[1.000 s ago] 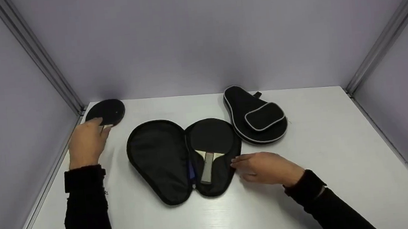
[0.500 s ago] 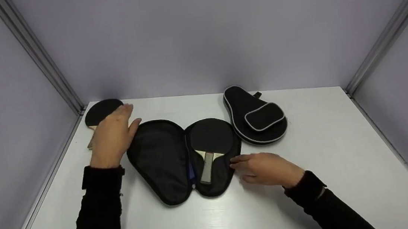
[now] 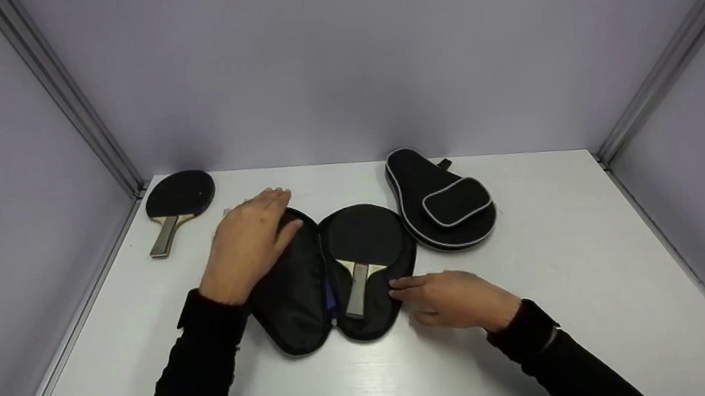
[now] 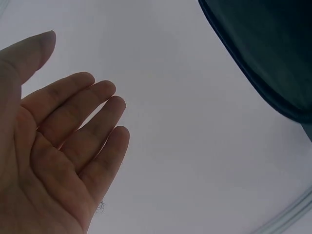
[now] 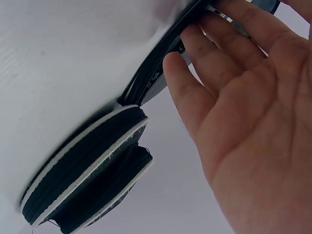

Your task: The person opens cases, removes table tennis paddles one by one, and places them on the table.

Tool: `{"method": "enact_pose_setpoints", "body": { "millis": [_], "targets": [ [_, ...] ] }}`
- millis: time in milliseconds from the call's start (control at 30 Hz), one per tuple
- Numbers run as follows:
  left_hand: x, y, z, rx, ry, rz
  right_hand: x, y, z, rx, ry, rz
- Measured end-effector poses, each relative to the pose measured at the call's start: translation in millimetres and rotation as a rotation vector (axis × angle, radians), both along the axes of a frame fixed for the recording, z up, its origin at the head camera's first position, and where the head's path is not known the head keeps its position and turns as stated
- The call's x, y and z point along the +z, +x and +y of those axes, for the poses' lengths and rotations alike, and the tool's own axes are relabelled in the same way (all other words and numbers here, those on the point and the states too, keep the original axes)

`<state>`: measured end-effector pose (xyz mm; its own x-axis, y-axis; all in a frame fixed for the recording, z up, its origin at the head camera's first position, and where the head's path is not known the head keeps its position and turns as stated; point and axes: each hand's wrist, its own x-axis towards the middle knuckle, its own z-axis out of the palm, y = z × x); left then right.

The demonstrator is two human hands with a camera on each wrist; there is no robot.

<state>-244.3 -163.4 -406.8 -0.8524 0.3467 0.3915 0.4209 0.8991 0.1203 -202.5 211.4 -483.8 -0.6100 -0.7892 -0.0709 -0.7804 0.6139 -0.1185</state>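
Observation:
A black table tennis bat case (image 3: 296,320) lies unzipped and spread flat on the table. Its right half holds a bat (image 3: 366,235) with black rubber and a grey handle. My left hand (image 3: 247,247) hovers over the upper left part of the case's left half, fingers straight and thumb spread. In the left wrist view that palm (image 4: 53,161) is bare and the case edge (image 4: 258,87) is apart from it. My right hand (image 3: 456,298) touches the case's right rim with extended fingers. The right wrist view shows its fingertips against the zipped edge (image 5: 158,63).
A second bat (image 3: 181,195) lies at the table's back left corner. Behind the right half of the spread case, and touching or nearly touching it, is a closed black case (image 3: 416,185) with white piping and a small pocket (image 3: 458,202). Pale walls enclose the table's back and sides.
My left hand has left the second bat's handle and moved right, over the spread case's left half. The second bat stays at the back left. My right hand has barely shifted.

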Motion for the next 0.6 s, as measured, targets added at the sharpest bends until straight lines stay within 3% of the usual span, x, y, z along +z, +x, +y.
{"method": "enact_pose_setpoints", "body": {
  "millis": [200,600],
  "targets": [
    [-4.2,8.2,19.2,-0.082,-0.071,-0.003,-0.2,-0.5,-1.1,-0.003,-0.006,-0.020],
    [-22.1,22.5,50.8,-0.230,-0.150,-0.105,-0.6,-4.6,0.7,0.002,-0.047,-0.020]
  ]
}}
